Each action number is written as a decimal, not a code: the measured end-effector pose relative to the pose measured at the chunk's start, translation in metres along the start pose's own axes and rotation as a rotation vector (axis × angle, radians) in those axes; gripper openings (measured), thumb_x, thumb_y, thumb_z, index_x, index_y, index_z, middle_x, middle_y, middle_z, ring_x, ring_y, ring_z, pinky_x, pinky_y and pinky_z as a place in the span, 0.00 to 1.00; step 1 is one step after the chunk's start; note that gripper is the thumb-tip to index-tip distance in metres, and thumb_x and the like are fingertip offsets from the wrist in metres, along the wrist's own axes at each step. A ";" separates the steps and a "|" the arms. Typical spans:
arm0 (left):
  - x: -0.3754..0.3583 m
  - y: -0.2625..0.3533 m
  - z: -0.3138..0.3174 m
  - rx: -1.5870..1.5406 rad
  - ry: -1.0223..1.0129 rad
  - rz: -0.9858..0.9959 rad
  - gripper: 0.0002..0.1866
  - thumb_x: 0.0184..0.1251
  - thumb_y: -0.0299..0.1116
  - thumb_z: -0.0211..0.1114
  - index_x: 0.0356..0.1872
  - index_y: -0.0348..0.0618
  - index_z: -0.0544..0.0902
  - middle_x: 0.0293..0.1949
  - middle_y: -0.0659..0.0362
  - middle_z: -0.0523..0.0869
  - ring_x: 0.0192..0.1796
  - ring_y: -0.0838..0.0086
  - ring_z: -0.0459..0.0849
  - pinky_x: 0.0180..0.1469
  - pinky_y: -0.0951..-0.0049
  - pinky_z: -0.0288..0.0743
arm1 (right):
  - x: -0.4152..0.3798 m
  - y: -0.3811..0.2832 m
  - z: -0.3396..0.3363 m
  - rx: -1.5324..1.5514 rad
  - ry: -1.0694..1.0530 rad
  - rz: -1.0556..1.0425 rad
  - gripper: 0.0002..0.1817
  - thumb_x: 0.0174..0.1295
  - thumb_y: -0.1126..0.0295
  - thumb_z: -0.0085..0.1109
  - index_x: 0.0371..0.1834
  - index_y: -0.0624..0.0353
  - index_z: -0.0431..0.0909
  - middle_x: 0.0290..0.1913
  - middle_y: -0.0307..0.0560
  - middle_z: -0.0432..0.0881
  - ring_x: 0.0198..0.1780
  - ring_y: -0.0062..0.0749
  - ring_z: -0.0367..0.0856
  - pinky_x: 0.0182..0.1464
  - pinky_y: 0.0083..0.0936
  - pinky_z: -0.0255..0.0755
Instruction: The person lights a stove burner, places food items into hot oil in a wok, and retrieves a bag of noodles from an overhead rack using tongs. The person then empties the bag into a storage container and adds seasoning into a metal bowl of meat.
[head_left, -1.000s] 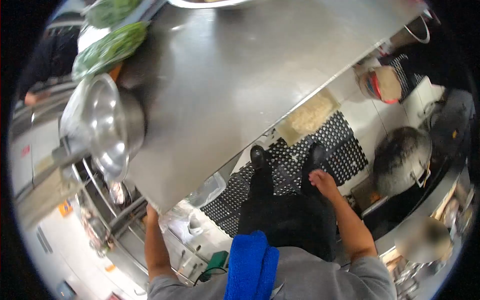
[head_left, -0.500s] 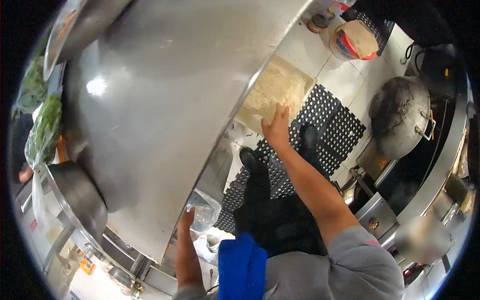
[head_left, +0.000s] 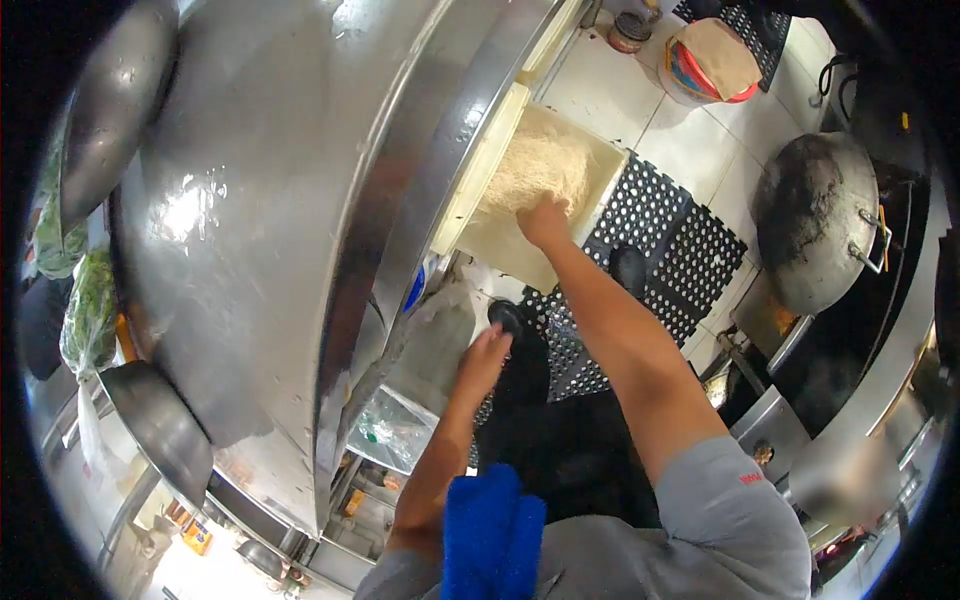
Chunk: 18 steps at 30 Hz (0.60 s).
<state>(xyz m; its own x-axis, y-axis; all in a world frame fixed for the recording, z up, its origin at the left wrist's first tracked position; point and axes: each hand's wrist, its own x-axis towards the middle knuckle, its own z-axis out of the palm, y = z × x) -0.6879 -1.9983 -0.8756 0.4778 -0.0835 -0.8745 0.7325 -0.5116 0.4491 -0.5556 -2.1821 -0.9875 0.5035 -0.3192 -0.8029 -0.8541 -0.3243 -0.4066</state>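
A pale plastic bin (head_left: 510,250) stands below the counter's edge, holding a mound of thin beige strands that look like dry noodles (head_left: 540,165). My right hand (head_left: 545,224) reaches over the bin onto the near side of the mound, its fingers curled into the strands and partly hidden. My left hand (head_left: 486,362) is raised in front of my legs, fingers drawn together, with nothing visible in it. Below and left of it, a clear plastic bag (head_left: 392,425) lines an open container under the counter.
The steel counter (head_left: 270,200) fills the left, with metal bowls (head_left: 155,425) and bagged greens (head_left: 92,315) along its far side. A large wok (head_left: 815,225) sits at the right by the stove. Perforated black mats (head_left: 690,235) cover the floor; a bucket (head_left: 710,65) stands beyond.
My right hand has closed from spread fingers onto the noodles. My left hand has left the plastic bag and moved up and right. The view has shifted, showing more under the counter.
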 end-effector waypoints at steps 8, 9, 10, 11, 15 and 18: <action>0.119 0.071 0.014 0.939 0.710 0.483 0.39 0.52 0.30 0.57 0.67 0.37 0.53 0.70 0.43 0.45 0.72 0.51 0.42 0.68 0.50 0.44 | -0.008 0.061 0.020 0.036 0.245 -0.392 0.41 0.52 0.62 0.58 0.66 0.67 0.50 0.64 0.82 0.45 0.61 0.69 0.59 0.62 0.39 0.61; 0.133 0.062 0.007 0.866 0.715 0.399 0.41 0.51 0.31 0.58 0.68 0.38 0.50 0.70 0.43 0.44 0.72 0.52 0.39 0.68 0.47 0.41 | -0.004 0.064 0.030 0.074 0.250 -0.396 0.42 0.52 0.61 0.58 0.67 0.68 0.49 0.64 0.82 0.45 0.62 0.68 0.59 0.62 0.39 0.60; 0.136 0.063 0.003 0.868 0.715 0.404 0.41 0.51 0.31 0.58 0.68 0.38 0.50 0.70 0.43 0.44 0.72 0.52 0.39 0.68 0.47 0.41 | -0.002 0.061 0.034 0.112 0.257 -0.401 0.42 0.52 0.60 0.58 0.67 0.68 0.49 0.65 0.81 0.45 0.63 0.67 0.58 0.62 0.39 0.60; 0.138 0.062 0.001 0.864 0.673 0.384 0.41 0.51 0.33 0.58 0.68 0.38 0.50 0.70 0.42 0.43 0.72 0.52 0.39 0.68 0.47 0.40 | 0.003 0.058 0.036 0.113 0.259 -0.401 0.42 0.52 0.60 0.58 0.67 0.68 0.49 0.65 0.81 0.45 0.63 0.67 0.58 0.62 0.39 0.60; 0.127 0.066 0.002 0.966 0.593 0.303 0.41 0.51 0.35 0.58 0.68 0.38 0.51 0.70 0.42 0.43 0.72 0.53 0.39 0.68 0.44 0.39 | 0.014 0.058 0.039 0.027 0.127 -0.244 0.45 0.50 0.60 0.60 0.66 0.70 0.48 0.62 0.81 0.52 0.63 0.64 0.59 0.63 0.36 0.60; 0.125 0.065 0.001 0.998 0.651 0.300 0.41 0.53 0.36 0.57 0.69 0.45 0.50 0.69 0.44 0.47 0.72 0.54 0.44 0.68 0.45 0.40 | 0.027 0.066 0.034 -0.057 0.159 -0.345 0.39 0.51 0.59 0.59 0.63 0.70 0.58 0.58 0.73 0.65 0.61 0.59 0.64 0.61 0.35 0.62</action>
<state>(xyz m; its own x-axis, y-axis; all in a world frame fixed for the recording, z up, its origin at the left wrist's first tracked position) -0.5810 -2.0430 -0.9563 0.9258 -0.0148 -0.3777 -0.0038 -0.9995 0.0300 -0.6028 -2.1822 -1.0510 0.7777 -0.3156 -0.5436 -0.6247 -0.4845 -0.6124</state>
